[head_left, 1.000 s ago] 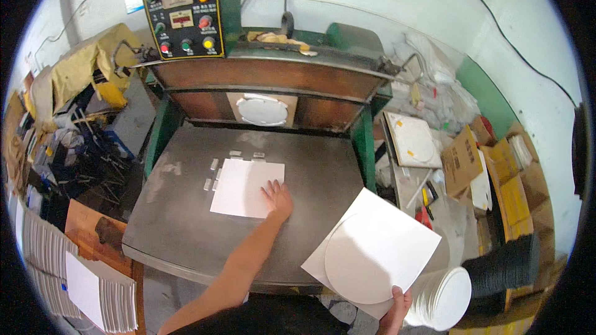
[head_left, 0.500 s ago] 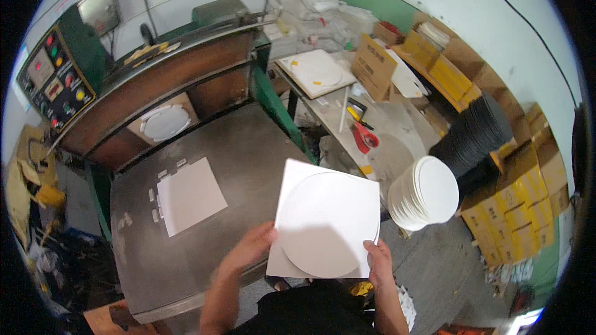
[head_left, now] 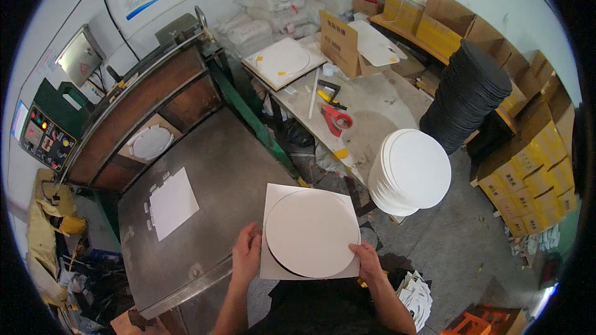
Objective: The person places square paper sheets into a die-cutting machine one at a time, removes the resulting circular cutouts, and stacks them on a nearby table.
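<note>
- At the near edge of the grey steel press table, between both hands: a square white cardboard sheet with a round white disc cut from it, lying half loose on top, a dark crescent gap at its near-left rim.
- Left hand clamped on the sheet's left edge, fingers together over the top, presumably to steady the square while the disc frees.
- Right hand pinching the near-right corner, fingertips on the disc's rim.
- Farther left on the table: a second white square sheet, flat, ready under the press.
- To the right, within reach: a tall stack of finished white discs; beyond it, a stack of black discs.
</note>
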Demonstrator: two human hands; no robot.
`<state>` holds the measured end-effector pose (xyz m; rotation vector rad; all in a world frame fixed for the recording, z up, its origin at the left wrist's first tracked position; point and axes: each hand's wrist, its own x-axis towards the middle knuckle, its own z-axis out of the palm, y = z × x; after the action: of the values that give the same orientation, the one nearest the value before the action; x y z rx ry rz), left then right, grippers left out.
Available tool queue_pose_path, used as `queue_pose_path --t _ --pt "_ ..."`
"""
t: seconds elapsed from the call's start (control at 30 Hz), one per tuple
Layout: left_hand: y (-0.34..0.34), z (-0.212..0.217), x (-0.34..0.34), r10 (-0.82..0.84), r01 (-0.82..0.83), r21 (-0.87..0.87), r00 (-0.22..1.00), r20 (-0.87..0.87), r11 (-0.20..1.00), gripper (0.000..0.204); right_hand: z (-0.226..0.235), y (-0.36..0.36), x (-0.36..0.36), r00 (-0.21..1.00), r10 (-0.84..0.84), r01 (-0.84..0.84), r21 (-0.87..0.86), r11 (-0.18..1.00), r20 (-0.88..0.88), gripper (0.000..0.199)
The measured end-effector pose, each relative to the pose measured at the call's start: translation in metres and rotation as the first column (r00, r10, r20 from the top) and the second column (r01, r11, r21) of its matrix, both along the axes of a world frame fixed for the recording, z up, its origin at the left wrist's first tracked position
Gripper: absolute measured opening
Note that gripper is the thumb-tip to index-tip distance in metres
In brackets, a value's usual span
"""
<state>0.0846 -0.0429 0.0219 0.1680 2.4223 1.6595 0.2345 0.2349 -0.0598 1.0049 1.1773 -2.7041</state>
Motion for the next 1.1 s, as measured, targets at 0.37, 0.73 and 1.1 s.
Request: queue_pose_path --t 0.37,0.73,1.1 --pt "0.050 0.012 0.047 0.040 -0.040 0.002 0.996 0.084 0.999 0.039 -0.013 0.053 0.006 0.998 0.063 -0.062 -0.105 0.993 0.001 0.039" --pt "0.026 -0.013 0.049 -0.204 0.065 0.271 0.828 0.523 0.960 0.037 -0.043 0.028 0.022 0.990 0.140 -0.141 0.058 0.988 0.016 0.034" --pt "0.172 -0.008 -0.015 -0.574 0.141 0.824 0.780 0.249 0.549 0.053 -0.098 0.143 0.291 0.641 -0.756 0.376 0.805 0.459 0.132 0.027"
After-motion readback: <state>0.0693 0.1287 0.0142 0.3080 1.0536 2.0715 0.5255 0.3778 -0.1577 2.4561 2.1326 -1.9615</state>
